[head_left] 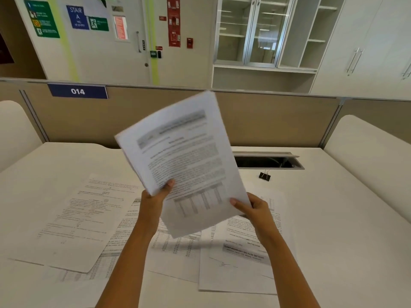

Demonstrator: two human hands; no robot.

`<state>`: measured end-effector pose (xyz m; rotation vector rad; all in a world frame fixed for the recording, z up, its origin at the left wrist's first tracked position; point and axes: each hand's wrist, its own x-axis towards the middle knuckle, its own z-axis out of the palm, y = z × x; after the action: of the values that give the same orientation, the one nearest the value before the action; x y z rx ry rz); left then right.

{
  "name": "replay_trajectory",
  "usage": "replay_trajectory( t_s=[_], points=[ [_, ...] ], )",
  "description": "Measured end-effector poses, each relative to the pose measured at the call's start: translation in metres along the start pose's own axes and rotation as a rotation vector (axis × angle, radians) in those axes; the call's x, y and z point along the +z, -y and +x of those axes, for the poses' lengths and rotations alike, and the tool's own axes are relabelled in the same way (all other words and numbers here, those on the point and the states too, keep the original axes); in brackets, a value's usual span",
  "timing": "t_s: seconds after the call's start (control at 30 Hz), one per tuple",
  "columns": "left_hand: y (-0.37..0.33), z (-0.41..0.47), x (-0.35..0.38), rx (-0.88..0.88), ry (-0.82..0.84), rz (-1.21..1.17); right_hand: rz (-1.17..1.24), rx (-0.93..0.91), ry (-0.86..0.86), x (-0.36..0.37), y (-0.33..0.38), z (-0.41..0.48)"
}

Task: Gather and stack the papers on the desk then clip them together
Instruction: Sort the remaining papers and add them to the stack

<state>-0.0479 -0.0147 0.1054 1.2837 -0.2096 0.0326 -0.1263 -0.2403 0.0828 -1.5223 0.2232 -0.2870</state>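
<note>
I hold a thin stack of printed papers (184,156) up above the desk, tilted to the left and blurred. My left hand (155,201) grips its lower left edge with the thumb on the front. My right hand (255,207) grips its lower right corner. Several loose printed sheets lie spread on the white desk below: one at the left (82,221), some in the middle (175,252) and some at the right (242,254), overlapping. A black binder clip (265,175) stands on the desk at the back right, apart from both hands.
An open cable slot (266,162) is cut into the desk just behind the clip. A beige partition (266,121) with a "014" label (77,91) closes the desk's far side. White curved side panels (367,147) stand left and right.
</note>
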Motion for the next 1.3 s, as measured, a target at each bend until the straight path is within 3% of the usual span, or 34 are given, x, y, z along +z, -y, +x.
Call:
replay_trajectory(
  t_s=[0.2,0.37,0.47,0.57,0.73,0.83,0.97,1.17,1.3],
  points=[
    [0.01,-0.012,0.03,-0.143,-0.091,-0.401,0.346,0.041,0.031,0.018,0.002,0.001],
    [0.028,-0.017,0.046,-0.253,-0.119,-0.415,0.27,0.111,0.03,0.04,-0.006,-0.001],
    [0.032,-0.001,0.016,-0.277,-0.288,-0.463,0.193,0.186,0.016,0.017,-0.01,0.003],
    [0.048,0.01,-0.024,-0.324,-0.351,-0.289,0.092,0.307,0.021,-0.007,-0.024,0.008],
    [0.075,0.009,-0.056,-0.463,-0.265,0.26,-0.241,0.441,-0.256,-0.02,-0.053,0.017],
    [0.076,0.005,-0.055,-0.41,-0.18,0.512,-0.448,0.435,-0.345,-0.018,-0.055,0.013],
    [0.067,0.007,-0.047,-0.288,-0.155,0.843,-0.52,0.39,-0.276,-0.016,-0.054,0.013],
    [0.061,0.017,-0.047,-0.403,-0.153,0.841,-0.473,0.354,-0.268,-0.02,-0.047,0.014],
    [0.048,0.014,-0.037,-0.231,-0.168,0.601,-0.334,0.168,-0.349,-0.022,-0.029,0.011]
  ],
)
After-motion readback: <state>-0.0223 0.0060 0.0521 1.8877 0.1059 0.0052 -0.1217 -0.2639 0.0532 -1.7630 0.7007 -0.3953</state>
